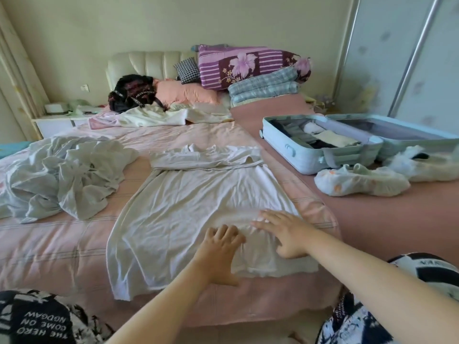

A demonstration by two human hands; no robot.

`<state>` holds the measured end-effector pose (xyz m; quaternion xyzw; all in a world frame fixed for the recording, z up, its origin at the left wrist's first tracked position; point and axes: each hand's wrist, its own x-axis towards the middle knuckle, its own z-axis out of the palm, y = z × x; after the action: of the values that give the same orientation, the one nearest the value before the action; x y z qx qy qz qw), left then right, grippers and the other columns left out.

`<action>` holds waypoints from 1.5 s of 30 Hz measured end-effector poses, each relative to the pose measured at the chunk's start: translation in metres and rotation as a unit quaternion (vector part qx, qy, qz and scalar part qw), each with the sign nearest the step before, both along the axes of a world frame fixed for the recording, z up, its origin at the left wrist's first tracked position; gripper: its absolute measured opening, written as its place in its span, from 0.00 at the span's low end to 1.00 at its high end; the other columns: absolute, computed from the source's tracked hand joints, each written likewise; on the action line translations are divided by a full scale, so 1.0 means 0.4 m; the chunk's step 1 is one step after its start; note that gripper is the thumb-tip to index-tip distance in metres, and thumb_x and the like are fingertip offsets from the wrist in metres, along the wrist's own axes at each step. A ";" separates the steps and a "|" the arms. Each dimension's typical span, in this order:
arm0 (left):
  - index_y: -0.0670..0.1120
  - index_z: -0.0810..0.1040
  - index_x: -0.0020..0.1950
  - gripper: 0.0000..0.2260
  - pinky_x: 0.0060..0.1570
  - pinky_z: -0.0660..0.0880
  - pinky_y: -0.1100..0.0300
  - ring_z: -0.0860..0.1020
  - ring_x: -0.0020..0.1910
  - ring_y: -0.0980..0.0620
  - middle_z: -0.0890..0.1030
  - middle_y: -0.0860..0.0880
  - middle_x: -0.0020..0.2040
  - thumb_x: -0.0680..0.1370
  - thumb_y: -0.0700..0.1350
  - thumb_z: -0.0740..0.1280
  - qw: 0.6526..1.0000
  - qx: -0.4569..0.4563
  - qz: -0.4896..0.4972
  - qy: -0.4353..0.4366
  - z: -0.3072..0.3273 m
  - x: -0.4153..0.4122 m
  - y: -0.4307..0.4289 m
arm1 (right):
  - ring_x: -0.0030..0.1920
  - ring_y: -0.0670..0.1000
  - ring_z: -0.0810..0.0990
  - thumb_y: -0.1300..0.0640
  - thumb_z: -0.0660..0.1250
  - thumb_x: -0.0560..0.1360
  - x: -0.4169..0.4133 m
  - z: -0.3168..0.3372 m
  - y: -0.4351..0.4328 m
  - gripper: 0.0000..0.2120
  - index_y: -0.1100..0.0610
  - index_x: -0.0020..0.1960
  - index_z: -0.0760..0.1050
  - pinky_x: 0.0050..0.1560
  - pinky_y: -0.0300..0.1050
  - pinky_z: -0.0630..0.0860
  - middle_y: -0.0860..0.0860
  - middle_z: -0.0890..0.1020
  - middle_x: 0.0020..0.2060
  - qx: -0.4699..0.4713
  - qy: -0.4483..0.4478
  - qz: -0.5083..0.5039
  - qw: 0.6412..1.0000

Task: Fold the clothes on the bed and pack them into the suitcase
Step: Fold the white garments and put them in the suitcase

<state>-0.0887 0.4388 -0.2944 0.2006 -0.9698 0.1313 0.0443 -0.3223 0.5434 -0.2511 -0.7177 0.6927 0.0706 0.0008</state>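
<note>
On bed [62, 244], hands [218, 252] [285, 234] press wrinkled white garment [198, 194].

Cropped by the right edge: lid of suitcase [298, 151]; by the left edge: grey heap [62, 175]; by the bottom edge: both forearms. Hidden beneath left hand [218, 247] and right hand [285, 235]: patches of white garment [188, 209]. Too small and blurred to identify: clutter [65, 109] on nightstand [56, 124].

We're in a home bedroom: a wide bed [62, 244] in pink sheets, a cream padded headboard [146, 64] against the wall, a peach pillow [188, 91] and folded quilts [248, 65] stacked at its head. A white nightstand [57, 122] sits far left by a curtain [15, 70], a sliding wardrobe door [397, 58] stands right, and clothes [69, 175] lie strewn across the covers.
</note>
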 end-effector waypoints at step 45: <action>0.44 0.72 0.68 0.16 0.50 0.74 0.54 0.79 0.60 0.44 0.76 0.43 0.64 0.80 0.39 0.61 0.943 0.026 0.323 0.082 0.414 -0.263 -0.436 | 0.53 0.58 0.80 0.52 0.54 0.83 -0.167 0.210 -0.436 0.18 0.59 0.57 0.80 0.45 0.45 0.70 0.56 0.82 0.52 -0.309 -0.263 -0.391 0.826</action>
<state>-0.1939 0.2644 -0.1287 0.5141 -0.8491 0.0960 0.0739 -0.3889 0.3689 -0.1670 -0.3412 0.8743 -0.3450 -0.0115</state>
